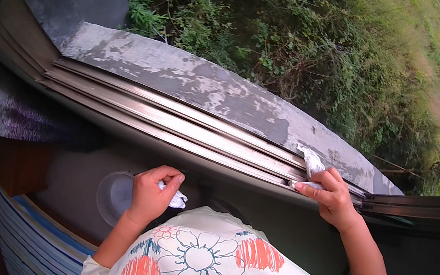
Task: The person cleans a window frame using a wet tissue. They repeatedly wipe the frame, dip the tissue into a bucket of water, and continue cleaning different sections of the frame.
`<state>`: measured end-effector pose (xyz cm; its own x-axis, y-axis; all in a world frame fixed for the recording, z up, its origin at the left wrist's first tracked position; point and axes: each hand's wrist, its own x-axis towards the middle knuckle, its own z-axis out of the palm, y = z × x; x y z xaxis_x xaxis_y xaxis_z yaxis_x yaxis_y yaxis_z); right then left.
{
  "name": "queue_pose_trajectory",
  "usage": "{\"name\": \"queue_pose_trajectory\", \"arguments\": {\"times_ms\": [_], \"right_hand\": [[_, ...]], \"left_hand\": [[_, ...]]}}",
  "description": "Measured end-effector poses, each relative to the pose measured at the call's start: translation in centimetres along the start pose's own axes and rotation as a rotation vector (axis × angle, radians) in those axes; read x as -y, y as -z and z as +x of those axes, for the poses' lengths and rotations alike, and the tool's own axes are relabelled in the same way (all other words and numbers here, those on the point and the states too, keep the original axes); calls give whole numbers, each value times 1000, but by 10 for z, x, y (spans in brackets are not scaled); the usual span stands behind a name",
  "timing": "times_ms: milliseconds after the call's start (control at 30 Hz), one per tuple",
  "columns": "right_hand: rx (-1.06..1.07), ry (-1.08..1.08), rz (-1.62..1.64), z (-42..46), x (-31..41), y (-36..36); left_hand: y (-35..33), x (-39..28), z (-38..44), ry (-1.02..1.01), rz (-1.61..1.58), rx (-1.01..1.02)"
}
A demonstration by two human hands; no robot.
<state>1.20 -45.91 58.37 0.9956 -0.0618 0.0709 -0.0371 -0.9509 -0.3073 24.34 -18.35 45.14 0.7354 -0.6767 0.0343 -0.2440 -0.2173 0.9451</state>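
In my right hand (pixel 331 197) is a crumpled white tissue (pixel 312 161), pressed against the metal window track (pixel 187 125) near its right end. One end of the tissue sticks up beyond my fingers, over the outer rail. My left hand (pixel 154 191) hovers in front of my body, below the track and apart from it. A second crumpled white tissue (pixel 178 200) pokes out from that hand's curled fingers. How much tissue lies inside each grip is hidden.
Beyond the track runs a patchy concrete ledge (pixel 179 66), with dense shrubs (pixel 307 42) outside. A window frame (pixel 432 208) stands at the right. Down to the left are a round plastic tub (pixel 114 198), a wooden furniture piece (pixel 20 166) and striped fabric (pixel 38 242).
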Motion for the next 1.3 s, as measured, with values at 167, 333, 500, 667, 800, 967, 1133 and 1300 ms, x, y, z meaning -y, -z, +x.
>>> {"name": "queue_pose_trajectory", "arguments": {"times_ms": [167, 333, 500, 667, 800, 967, 1133, 1300], "right_hand": [[-26, -198, 28, -51, -19, 19], [33, -431, 64, -81, -26, 49], [37, -485, 30, -62, -24, 77], [-228, -635, 256, -63, -45, 126], [-164, -725, 432, -53, -66, 141], [-162, -672, 583, -42, -67, 131], [-404, -647, 1076, -56, -83, 109], [-475, -602, 1087, -47, -90, 104]], "left_hand": [[-8, 2, 7, -3, -14, 53], [-12, 7, 15, -4, -67, 100], [-11, 16, 18, 1, -65, 96], [-6, 18, 23, -11, -43, 95], [-4, 19, 22, 13, -43, 45], [-3, 21, 15, 68, -65, 8], [-9, 17, 12, 57, -26, 40], [-12, 17, 13, 44, -54, 33]]}}
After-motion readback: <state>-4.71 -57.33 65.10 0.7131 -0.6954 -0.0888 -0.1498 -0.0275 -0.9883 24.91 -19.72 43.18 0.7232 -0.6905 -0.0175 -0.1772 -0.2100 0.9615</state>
